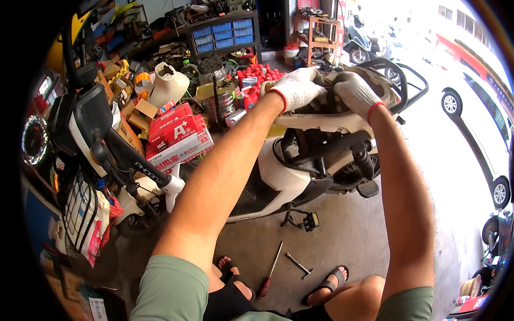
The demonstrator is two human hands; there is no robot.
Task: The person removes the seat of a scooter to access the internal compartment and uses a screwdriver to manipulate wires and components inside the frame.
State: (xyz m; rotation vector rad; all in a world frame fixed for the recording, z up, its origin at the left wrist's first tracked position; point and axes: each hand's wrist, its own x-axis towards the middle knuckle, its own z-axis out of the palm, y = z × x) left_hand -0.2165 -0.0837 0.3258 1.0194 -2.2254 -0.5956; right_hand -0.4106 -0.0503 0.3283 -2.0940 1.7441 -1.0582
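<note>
A white electric scooter stands across the space before me, its seat area uncovered. My left hand, in a white knit glove with a red cuff, is curled at the near left side of that opening. Facing it, my right hand wears a matching glove with greyed fingers, bent down into the same opening. Both hands look closed, but whatever lies in their fingers is hidden. Under them runs a white body panel. Behind my right hand rises a black rear grab rail.
On the floor between my feet lie a red-handled screwdriver and a T-handle wrench. Red and white cartons are stacked at left near the handlebar. Blue drawers stand behind. A white car is parked at right.
</note>
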